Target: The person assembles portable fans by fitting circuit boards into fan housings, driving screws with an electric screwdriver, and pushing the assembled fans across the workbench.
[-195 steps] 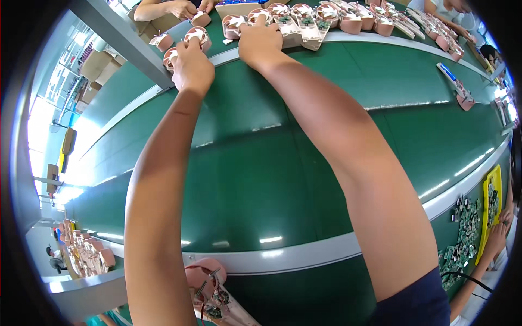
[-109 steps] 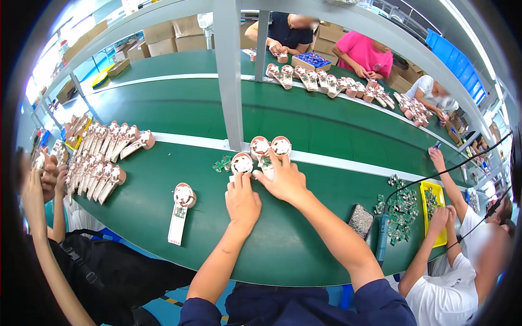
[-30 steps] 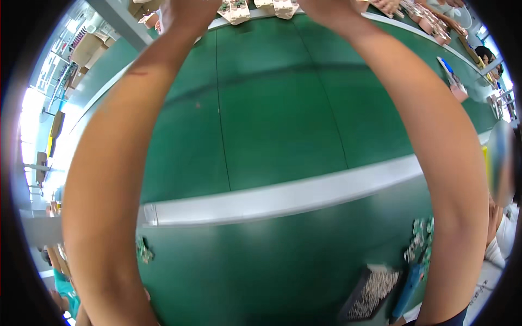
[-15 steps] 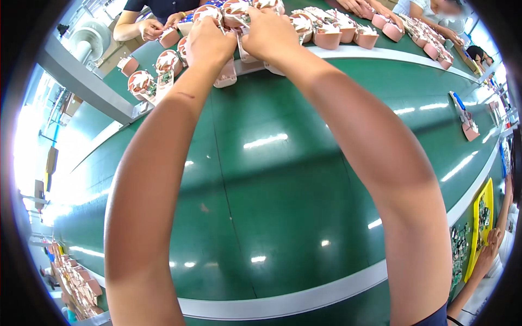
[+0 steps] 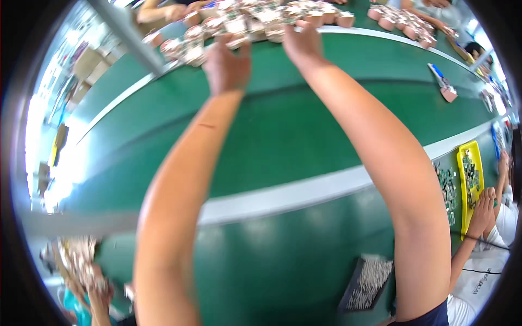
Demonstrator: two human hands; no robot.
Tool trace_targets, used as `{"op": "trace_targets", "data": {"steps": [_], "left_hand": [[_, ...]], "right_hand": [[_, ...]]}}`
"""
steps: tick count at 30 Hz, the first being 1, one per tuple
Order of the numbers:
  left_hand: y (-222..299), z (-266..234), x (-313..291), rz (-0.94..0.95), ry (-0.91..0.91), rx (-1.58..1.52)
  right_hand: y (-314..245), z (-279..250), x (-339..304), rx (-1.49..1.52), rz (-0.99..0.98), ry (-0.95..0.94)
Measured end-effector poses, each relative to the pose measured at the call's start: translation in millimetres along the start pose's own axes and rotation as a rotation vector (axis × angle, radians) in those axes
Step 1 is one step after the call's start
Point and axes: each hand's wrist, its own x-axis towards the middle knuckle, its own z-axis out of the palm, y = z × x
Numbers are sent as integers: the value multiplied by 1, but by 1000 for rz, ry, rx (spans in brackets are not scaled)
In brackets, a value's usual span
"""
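My left hand (image 5: 224, 68), smeared a little by motion, is raised over the far side of the green belt. Its thumb and fingers are apart, and nothing shows between them. Just in front of it lies a crowded row of pink and white plastic housings (image 5: 236, 26) with small parts inside. My right hand (image 5: 303, 46) is at the right part of that row, fingertips close to the housings and spread. I see no thing held in it; whether it touches a housing I cannot tell.
A co-worker's hand (image 5: 173, 12) is beyond the row. More housings (image 5: 399, 19) lie far right, and one pink piece with a blue-ended part (image 5: 443, 84) rests on the belt. At right a person's hand (image 5: 481, 209) is by a yellow tray (image 5: 464, 217) of circuit boards. A dark tray (image 5: 353, 282) holds pale strips.
Both hands have come away from the housings they were gripping and drawn back toward me, the left one farther. The view has shifted, showing more of the near bench and the dark tray.
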Motion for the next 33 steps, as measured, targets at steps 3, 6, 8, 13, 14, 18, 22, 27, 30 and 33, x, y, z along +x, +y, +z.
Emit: {"op": "trace_targets", "data": {"steps": [3,6,8,13,14,18,22,27,30,33], "left_hand": [[70,-37,-62,-280,88,-97],[121,-80,-119,-299,197,-292],[139,-117,-161,-485,267,-418],[173,-267,-235,-604,250,-500],[181,-301,-245,-523,250,-458],[181,-454,-272,-247,110,22],[136,-535,-308,-162,84,520],[119,-547,-341,-409,195,740],[93,-563,-341,-469,154,912],[80,-568,-315,-548,51,758]], "right_hand": [[-22,-34,-77,175,161,-97],[-53,-69,-154,561,334,-262],[-72,-78,-222,693,362,-375],[-95,-100,-358,1072,663,-733],[-103,-113,-388,1114,688,-712],[-136,-145,-484,877,457,-908],[-138,-141,-542,830,197,-1058],[-147,-149,-542,812,197,-1091],[-166,-135,-542,670,207,-1206],[-195,-91,-558,646,118,-1166]]}}
